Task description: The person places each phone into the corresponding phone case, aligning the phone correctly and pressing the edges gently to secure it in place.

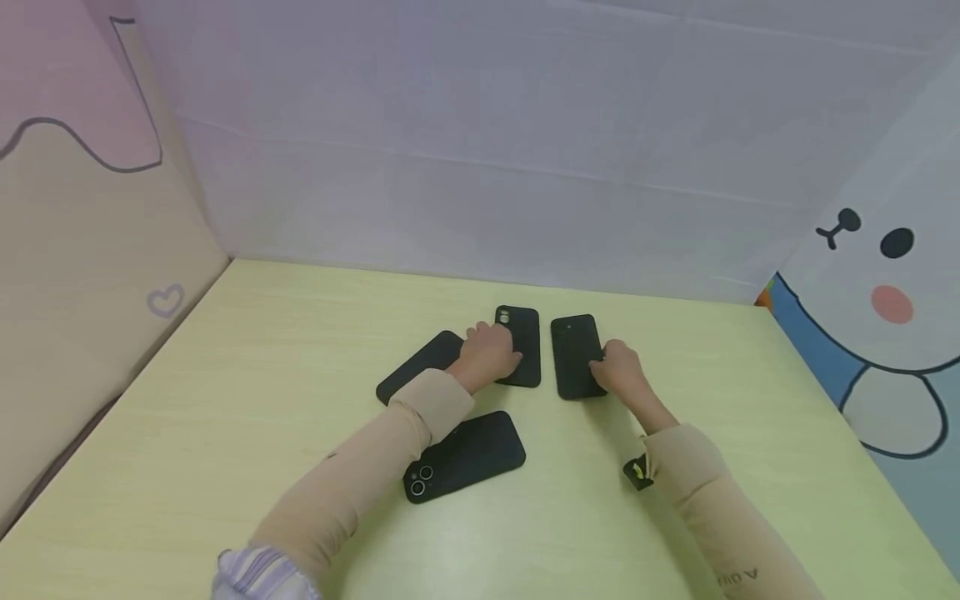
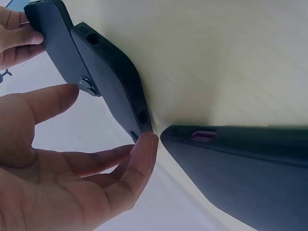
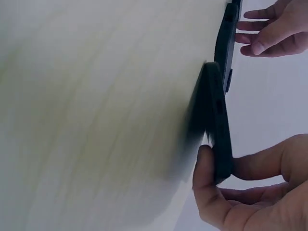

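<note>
Four... several black phone cases lie on the table. My right hand [image 1: 619, 367] pinches the right edge of the right-hand phone case [image 1: 576, 358] between thumb and fingers. In the right wrist view that case [image 3: 220, 120] is tilted, its held edge raised off the table. My left hand [image 1: 487, 354] is over the left edge of the middle phone case [image 1: 529, 346]. In the left wrist view its thumb stands apart from this case [image 2: 110, 77], and the fingertips are at the case's near corner. Whether they touch it I cannot tell.
Left of the middle case lies another phone case [image 1: 416, 367], partly under my left forearm. A further phone case [image 1: 480, 454] with two camera rings lies nearer, also partly covered by the sleeve. A pale wall [image 1: 480, 217] stands behind the table [image 1: 262, 350].
</note>
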`<state>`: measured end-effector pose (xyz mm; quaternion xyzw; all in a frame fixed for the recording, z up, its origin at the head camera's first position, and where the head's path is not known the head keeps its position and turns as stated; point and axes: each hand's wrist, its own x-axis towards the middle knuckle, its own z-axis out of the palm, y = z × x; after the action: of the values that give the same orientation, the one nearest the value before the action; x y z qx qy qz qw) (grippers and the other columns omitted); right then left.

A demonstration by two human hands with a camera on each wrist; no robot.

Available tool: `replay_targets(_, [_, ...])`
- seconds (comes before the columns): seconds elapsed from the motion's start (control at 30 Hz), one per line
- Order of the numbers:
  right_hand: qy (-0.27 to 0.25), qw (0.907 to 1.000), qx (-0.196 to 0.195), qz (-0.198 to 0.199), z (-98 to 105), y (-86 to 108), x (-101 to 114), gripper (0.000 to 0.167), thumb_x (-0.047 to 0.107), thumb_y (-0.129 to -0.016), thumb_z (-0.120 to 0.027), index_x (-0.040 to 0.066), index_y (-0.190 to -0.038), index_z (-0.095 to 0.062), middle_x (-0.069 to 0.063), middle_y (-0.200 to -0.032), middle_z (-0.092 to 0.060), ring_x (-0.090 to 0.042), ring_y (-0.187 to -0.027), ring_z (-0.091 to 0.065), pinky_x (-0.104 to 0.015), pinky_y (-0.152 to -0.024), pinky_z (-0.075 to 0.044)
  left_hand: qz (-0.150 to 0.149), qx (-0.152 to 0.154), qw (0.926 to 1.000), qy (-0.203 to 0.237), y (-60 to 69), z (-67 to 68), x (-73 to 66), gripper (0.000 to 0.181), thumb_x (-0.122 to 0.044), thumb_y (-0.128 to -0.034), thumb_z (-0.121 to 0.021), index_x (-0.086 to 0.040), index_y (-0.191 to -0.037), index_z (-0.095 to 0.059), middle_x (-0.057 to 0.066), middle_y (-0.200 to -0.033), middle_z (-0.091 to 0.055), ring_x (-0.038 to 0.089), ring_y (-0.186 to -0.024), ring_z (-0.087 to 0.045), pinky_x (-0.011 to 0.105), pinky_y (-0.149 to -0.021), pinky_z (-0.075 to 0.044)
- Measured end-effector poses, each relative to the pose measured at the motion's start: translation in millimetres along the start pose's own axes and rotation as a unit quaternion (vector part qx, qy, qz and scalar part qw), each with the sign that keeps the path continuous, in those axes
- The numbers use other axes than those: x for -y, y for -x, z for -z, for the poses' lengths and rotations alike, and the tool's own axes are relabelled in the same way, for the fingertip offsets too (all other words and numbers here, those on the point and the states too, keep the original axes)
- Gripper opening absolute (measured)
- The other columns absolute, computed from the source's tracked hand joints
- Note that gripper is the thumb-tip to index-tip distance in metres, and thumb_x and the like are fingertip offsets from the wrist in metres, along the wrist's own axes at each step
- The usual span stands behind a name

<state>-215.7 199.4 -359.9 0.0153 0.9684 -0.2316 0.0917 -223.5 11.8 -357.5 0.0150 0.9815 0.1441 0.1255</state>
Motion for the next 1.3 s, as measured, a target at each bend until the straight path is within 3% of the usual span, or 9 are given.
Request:
replay_targets(0.13, [-0.078, 0.9969, -0.003, -0.014, 3, 1.8, -5, 0.037, 0.005, -0.091, -0.042, -0.02, -0.118, -0.045, -0.035, -0.123, -0.046, -0.043, -0.109, -0.05, -0.046, -0.087, -0.046, 0.012, 0.005, 0.9999, 0.0, -4.3, -2.7, -9.6, 0.049, -0.039, -0.0908, -0.053, 0.001, -0.12, -0.054, 0.018, -0.114, -0.048, 0.029, -0.102, -0.047, 0.036, -0.075, -0.047])
replay_targets(0.2, [-0.125, 0.992, -0.003, -0.015, 4, 1.9, -7, 0.036, 0.004, -0.091, -0.042, -0.019, -0.118, -0.046, -0.035, -0.122, -0.047, -0.039, -0.104, -0.053, -0.041, -0.083, -0.049, 0.019, 0.0, 0.9998, 0.003, -5.7, -4.8, -13.1, 0.051, -0.039, -0.0903, -0.054, 0.002, -0.12, -0.054, 0.019, -0.113, -0.047, 0.029, -0.099, -0.047, 0.036, -0.075, -0.048])
replay_targets(0.37, [-0.235, 0.9715, 0.024, -0.019, 4, 0.6, -12, 0.038, 0.002, -0.092, -0.041, -0.02, -0.123, -0.041, -0.035, -0.122, -0.045, -0.03, -0.098, -0.057, -0.033, -0.08, -0.052, 0.039, -0.019, 0.9991, 0.0, -5.4, -10.2, -19.6, 0.068, -0.046, -0.0873, -0.055, 0.006, -0.128, -0.043, 0.021, -0.116, -0.045, 0.03, -0.101, -0.047, 0.038, -0.08, -0.048])
replay_targets(0.57, [-0.304, 0.9505, 0.053, -0.037, 4, 1.1, -16, 0.042, 0.002, -0.094, -0.036, -0.02, -0.129, -0.032, -0.035, -0.13, -0.037, -0.037, -0.117, -0.047, -0.042, -0.096, -0.042, 0.044, -0.052, 0.997, -0.038, -1.7, -18.8, -26.6, 0.086, -0.057, -0.0818, -0.056, 0.009, -0.134, -0.034, 0.024, -0.119, -0.045, 0.031, -0.101, -0.047, 0.04, -0.077, -0.049])
replay_targets(0.73, [-0.343, 0.9364, 0.056, -0.047, 3, 3.4, -16, 0.042, 0.002, -0.095, -0.035, -0.02, -0.13, -0.03, -0.034, -0.132, -0.035, -0.032, -0.114, -0.047, -0.044, -0.099, -0.039, 0.053, -0.072, 0.9945, -0.056, -1.0, -25.2, -29.6, 0.089, -0.059, -0.0785, -0.059, 0.007, -0.134, -0.035, 0.023, -0.12, -0.045, 0.031, -0.102, -0.046, 0.041, -0.075, -0.049])
replay_targets(0.9, [-0.362, 0.9301, 0.046, -0.045, 3, 6.0, -16, 0.043, 0.002, -0.095, -0.036, -0.02, -0.131, -0.029, -0.034, -0.132, -0.035, -0.027, -0.11, -0.049, -0.042, -0.097, -0.042, 0.062, -0.071, 0.9944, -0.048, 0.6, -23.8, -31.7, 0.09, -0.057, -0.0775, -0.062, 0.006, -0.135, -0.033, 0.024, -0.124, -0.043, 0.033, -0.105, -0.045, 0.041, -0.075, -0.049])
replay_targets(1.1, [-0.381, 0.9229, 0.04, -0.037, 5, 8.3, -17, 0.043, 0.003, -0.096, -0.034, -0.018, -0.133, -0.028, -0.032, -0.134, -0.034, -0.031, -0.117, -0.045, -0.041, -0.1, -0.04, 0.067, -0.079, 0.9937, -0.042, 2.5, -20.9, -30.8, 0.098, -0.058, -0.0742, -0.065, 0.004, -0.14, -0.026, 0.026, -0.133, -0.039, 0.036, -0.117, -0.04, 0.043, -0.081, -0.048])
replay_targets(1.2, [-0.384, 0.9222, 0.033, -0.035, 7, 10.9, -15, 0.043, 0.004, -0.096, -0.034, -0.018, -0.133, -0.029, -0.031, -0.131, -0.037, -0.027, -0.111, -0.05, -0.033, -0.094, -0.045, 0.06, -0.094, 0.9925, -0.052, 3.8, -20.0, -29.5, 0.101, -0.059, -0.0724, -0.066, 0.004, -0.14, -0.025, 0.026, -0.132, -0.04, 0.036, -0.118, -0.04, 0.043, -0.081, -0.049])
replay_targets(1.3, [-0.387, 0.9211, 0.024, -0.037, 9, 14.0, -13, 0.042, 0.004, -0.096, -0.035, -0.017, -0.132, -0.031, -0.027, -0.126, -0.041, -0.015, -0.095, -0.055, -0.022, -0.081, -0.049, 0.056, -0.103, 0.9911, -0.062, 4.1, -19.9, -28.5, 0.104, -0.061, -0.0706, -0.066, 0.005, -0.14, -0.025, 0.025, -0.132, -0.042, 0.035, -0.117, -0.041, 0.042, -0.078, -0.049])
